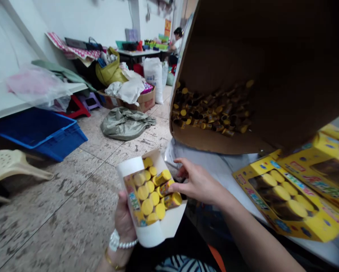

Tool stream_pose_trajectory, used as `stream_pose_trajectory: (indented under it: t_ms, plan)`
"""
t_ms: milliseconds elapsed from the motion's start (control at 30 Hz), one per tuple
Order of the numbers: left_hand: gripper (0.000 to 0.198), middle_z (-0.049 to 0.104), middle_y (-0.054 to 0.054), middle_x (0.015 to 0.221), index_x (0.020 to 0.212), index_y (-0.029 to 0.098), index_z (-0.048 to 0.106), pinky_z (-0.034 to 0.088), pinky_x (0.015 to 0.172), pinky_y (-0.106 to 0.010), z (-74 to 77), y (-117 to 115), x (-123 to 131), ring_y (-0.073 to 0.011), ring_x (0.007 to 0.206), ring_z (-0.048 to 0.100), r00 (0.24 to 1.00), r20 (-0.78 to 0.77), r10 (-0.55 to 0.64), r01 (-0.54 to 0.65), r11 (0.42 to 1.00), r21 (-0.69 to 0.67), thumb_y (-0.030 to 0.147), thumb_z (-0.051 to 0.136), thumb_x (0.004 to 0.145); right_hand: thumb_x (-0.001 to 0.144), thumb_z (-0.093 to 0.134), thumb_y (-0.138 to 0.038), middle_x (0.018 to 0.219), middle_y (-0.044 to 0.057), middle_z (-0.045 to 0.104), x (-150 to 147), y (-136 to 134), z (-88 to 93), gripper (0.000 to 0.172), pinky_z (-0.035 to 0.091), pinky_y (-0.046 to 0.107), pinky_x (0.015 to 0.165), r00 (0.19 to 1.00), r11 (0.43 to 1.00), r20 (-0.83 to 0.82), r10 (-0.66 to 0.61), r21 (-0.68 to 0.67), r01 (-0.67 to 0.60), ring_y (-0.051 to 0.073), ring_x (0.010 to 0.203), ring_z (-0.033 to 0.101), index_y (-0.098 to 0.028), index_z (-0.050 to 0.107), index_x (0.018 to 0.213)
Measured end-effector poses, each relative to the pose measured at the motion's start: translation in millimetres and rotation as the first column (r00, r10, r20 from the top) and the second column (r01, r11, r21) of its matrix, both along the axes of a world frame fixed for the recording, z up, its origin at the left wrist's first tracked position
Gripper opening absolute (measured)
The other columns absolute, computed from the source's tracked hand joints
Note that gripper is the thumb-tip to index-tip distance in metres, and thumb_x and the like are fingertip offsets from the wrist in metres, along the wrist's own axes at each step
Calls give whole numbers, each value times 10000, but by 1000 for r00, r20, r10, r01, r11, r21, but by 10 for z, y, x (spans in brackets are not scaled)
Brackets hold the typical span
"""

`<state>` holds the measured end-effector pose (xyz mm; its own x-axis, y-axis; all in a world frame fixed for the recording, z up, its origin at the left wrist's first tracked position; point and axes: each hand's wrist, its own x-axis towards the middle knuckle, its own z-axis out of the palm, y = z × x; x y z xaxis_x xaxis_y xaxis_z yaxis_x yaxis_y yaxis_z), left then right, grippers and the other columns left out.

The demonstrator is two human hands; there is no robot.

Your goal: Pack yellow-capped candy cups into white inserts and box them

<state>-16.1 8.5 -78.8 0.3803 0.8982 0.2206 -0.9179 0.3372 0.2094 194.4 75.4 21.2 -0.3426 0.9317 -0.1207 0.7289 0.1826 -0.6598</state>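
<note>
Left hand [124, 221] fingers clamp a white cardboard pack [150, 196] of round yellow-capped tubes [146, 206]; right hand [199, 183] fingers pinch one glossy tube [165, 187].

Carton [155, 232] and wall sign [167, 27] lettering illegible

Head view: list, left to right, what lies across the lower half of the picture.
cream plastic chair → blue crate → left hand holding the open box of yellow-capped tubes → right hand reaching into that box → yellow window box
</note>
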Motion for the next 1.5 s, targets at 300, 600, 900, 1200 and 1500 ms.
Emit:
stream_pose_trajectory:
  t_ms: [300,600,900,1200,1500]
  plan:
    - [556,593,-8,1465,1437,337,544,166,1252,-450,361,343,51,-244,1495,337,995,18,-101,94,963,255,600,336,993,941,558,-378,1206,109,721,223,1748,165,355,514,317,889,891,832,115,-438,428,354,249,1103,674,-184,663,1218]
    - [530,640,-18,1410,1396,340,568,235,1232,-481,109,175,-64,-264,1421,454,996,-66,54,-52,998,27,613,459,954,952,499,-314,1328,246,603,103,1513,-171,483,428,452,1050,875,933,385,-293,314,174,377,1265,549,-73,552,1368]
    - [623,591,-89,1461,1433,251,538,193,1234,-536,15,124,-51,-308,1483,349,999,-41,35,-36,999,-33,636,386,967,860,544,-250,1315,287,557,417,1014,118,449,521,438,873,788,924,525,-323,357,141,367,999,686,-61,639,1256]
    - [574,627,-57,1426,1413,293,564,183,1232,-559,67,117,-19,-312,1479,357,999,-25,32,-32,999,-10,619,421,963,881,578,-269,1235,176,694,568,933,-304,425,479,439,1018,948,858,177,-265,491,148,315,1153,644,-123,660,1271]
    - [651,613,-97,1434,1416,251,549,209,1225,-565,76,141,23,-327,1480,352,993,-99,68,-80,990,-119,672,456,929,802,707,-191,963,50,712,-44,307,235,258,512,317,798,977,838,53,208,506,-205,207,907,621,-202,625,1046]
